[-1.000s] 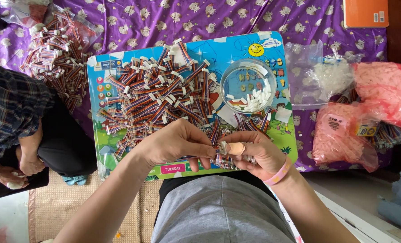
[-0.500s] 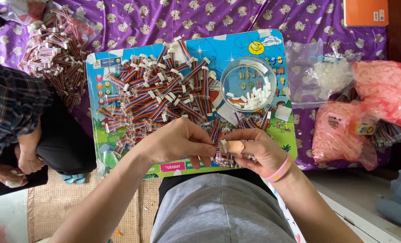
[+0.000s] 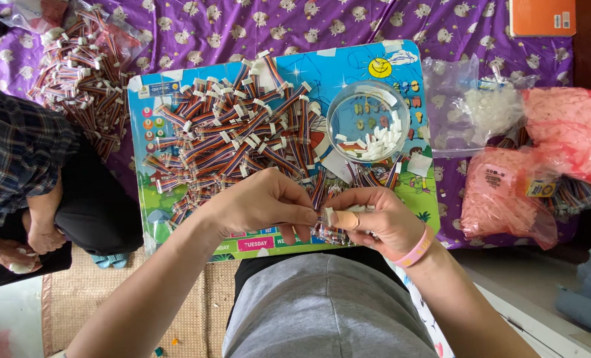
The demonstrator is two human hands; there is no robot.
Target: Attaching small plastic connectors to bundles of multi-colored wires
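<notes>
Striped cable piece [image 3: 326, 222] with a white plug sits pinched between the fingers of the left hand [image 3: 262, 204] and the right hand [image 3: 375, 222], both closed on it, above the near edge of a colourful board [image 3: 295, 73]. Beyond lie a cable heap [image 3: 236, 136] and a clear bowl [image 3: 368, 120] of white connectors.

I see soft, even daylight across the scene, bright and without hard shadows. The clear round plastic bowl [image 3: 367, 121] shows faint glare on its rim. Focus is sharp at centre; the near grey lap looks softer. The far right corner falls dim, and edges bend slightly from the wide lens.
</notes>
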